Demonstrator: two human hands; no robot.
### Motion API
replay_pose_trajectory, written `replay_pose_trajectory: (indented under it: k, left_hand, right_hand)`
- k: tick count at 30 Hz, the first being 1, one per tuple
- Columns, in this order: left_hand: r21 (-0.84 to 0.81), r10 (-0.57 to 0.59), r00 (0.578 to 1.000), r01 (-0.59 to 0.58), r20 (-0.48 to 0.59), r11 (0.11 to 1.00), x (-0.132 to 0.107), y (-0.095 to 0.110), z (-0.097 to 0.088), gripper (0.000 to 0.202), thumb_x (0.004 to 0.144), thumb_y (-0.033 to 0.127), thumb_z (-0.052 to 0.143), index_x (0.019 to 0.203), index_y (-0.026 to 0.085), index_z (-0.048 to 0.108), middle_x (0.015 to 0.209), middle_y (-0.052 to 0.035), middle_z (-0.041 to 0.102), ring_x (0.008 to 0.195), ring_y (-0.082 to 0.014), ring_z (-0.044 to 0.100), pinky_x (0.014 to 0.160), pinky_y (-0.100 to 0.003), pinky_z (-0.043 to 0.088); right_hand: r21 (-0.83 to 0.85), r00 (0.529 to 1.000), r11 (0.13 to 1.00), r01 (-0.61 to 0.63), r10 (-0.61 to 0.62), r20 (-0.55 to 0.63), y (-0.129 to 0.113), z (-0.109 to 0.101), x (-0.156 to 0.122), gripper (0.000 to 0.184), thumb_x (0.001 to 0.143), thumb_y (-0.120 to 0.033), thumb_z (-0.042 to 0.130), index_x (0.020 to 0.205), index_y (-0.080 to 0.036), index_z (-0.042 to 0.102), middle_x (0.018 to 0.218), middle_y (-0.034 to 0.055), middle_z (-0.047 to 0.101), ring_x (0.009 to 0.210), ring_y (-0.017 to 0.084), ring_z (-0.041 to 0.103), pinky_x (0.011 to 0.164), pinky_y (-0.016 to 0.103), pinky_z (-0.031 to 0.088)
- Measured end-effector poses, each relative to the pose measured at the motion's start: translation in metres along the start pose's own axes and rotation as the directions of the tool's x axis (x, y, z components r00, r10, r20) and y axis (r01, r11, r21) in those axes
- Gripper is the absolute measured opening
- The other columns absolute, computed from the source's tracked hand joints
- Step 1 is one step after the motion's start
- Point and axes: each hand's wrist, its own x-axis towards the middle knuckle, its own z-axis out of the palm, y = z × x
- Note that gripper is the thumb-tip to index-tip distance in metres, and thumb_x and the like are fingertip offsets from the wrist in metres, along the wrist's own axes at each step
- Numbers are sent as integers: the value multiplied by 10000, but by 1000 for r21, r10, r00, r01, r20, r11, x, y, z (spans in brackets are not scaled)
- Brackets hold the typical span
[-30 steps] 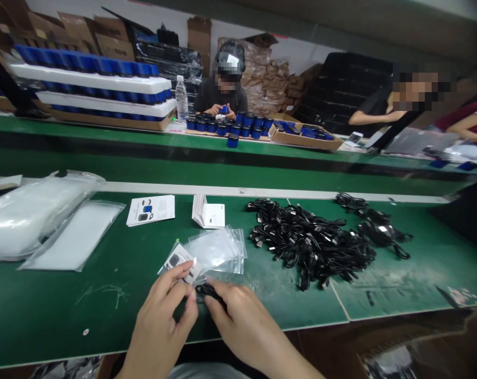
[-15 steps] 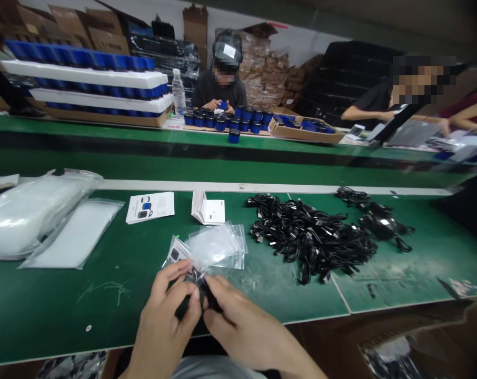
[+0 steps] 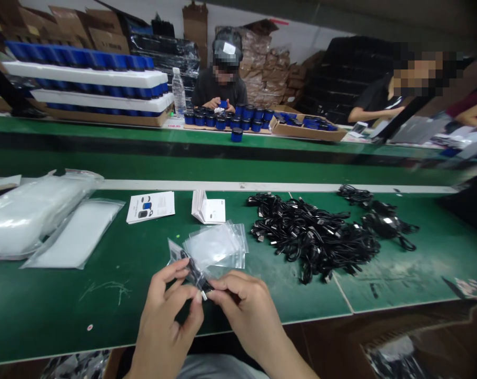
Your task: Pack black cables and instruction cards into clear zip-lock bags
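At lower center of the frame, the left hand (image 3: 169,310) and right hand (image 3: 242,302) meet, fingers curled narrow and pinching a small clear zip bag (image 3: 176,251) and a black cable (image 3: 193,271) together — whether the cable is inside the bag is hard to tell. Just above lies a stack of clear zip bags (image 3: 218,245), with a heap of black cables (image 3: 313,234) to the right on the green workbench (image 3: 45,310).

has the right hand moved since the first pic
Yes: the right hand has shifted up the view, away from the table's front edge and toward the stack of clear bags. It pinches the small clear bag.
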Motion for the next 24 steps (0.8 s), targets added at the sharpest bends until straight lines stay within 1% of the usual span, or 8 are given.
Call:
replay_pose_trajectory:
  k: [3, 7, 10, 13, 15, 18, 21, 24]
  left_hand:
    - [-1, -17, 1000, 17, -19, 1000, 3, 0, -2, 125, 811, 159, 514, 721, 204, 588, 1177, -91, 425, 965, -209, 550, 777, -395, 543]
    - [17, -55, 998, 55, -23, 998, 8, 1, -6, 130, 811, 189, 520, 708, 208, 598, 1173, -86, 417, 996, -230, 538, 819, -456, 533]
    - [-49, -93, 995, 91, -24, 995, 8, 2, -6, 138, 814, 187, 521, 701, 214, 596, 1159, -65, 419, 1053, -207, 524, 878, -397, 531]
    - [-123, -118, 993, 113, -31, 986, 4, 4, -3, 128, 814, 169, 524, 722, 217, 598, 1178, -50, 405, 1117, -191, 503, 937, -373, 502]
    - [-168, -145, 989, 136, -42, 976, 0, 3, 0, 139, 818, 151, 516, 726, 214, 598, 1184, -47, 396, 1146, -190, 491, 982, -395, 463]
    - [-185, -142, 990, 134, -27, 974, -1, 0, 2, 138, 817, 132, 517, 733, 208, 595, 1176, -52, 391, 1157, -192, 487, 997, -410, 446]
    - [-153, -130, 991, 130, 12, 980, 1, -5, 3, 118, 810, 127, 524, 750, 206, 588, 1157, -61, 399, 1133, -192, 496, 969, -396, 476]
    - [-135, -146, 988, 150, 43, 979, 5, -5, 4, 128, 813, 129, 505, 742, 206, 578, 1130, -63, 436, 1097, -199, 516, 946, -409, 490]
  right_hand:
    - [-84, 995, 996, 17, -25, -99, -2, 2, -1, 109, 790, -125, 609, 800, -161, 712, 715, 23, 579, 621, 135, 562, 573, 229, 421]
    - [-105, 1000, 994, 3, -5, -13, -9, -8, -2, 156, 827, -131, 527, 825, -182, 674, 735, 8, 529, 645, 129, 532, 588, 231, 398]
    - [99, 977, 975, -199, 189, 102, -11, -14, 0, 120, 805, -178, 556, 717, -166, 636, 690, -4, 534, 622, 118, 531, 576, 218, 396]
    - [351, 902, 833, -427, 369, 223, -9, -11, 4, 162, 799, -282, 570, 707, -151, 597, 613, -10, 556, 557, 106, 529, 548, 208, 404]
    - [423, 868, 759, -495, 418, 267, -8, -7, 6, 198, 795, -329, 568, 711, -150, 578, 571, -16, 554, 532, 104, 526, 531, 203, 401]
    - [339, 911, 846, -412, 378, 166, -11, -6, 3, 199, 794, -317, 552, 685, -152, 581, 621, -6, 535, 540, 106, 511, 516, 208, 386]
    - [65, 977, 976, -210, 211, -24, -15, -14, -6, 181, 801, -251, 522, 657, -166, 590, 658, -2, 497, 554, 112, 487, 500, 215, 362]
    - [-70, 989, 990, -121, 115, -95, -18, -24, -14, 196, 819, -231, 500, 646, -185, 580, 642, -6, 498, 562, 117, 496, 508, 213, 369]
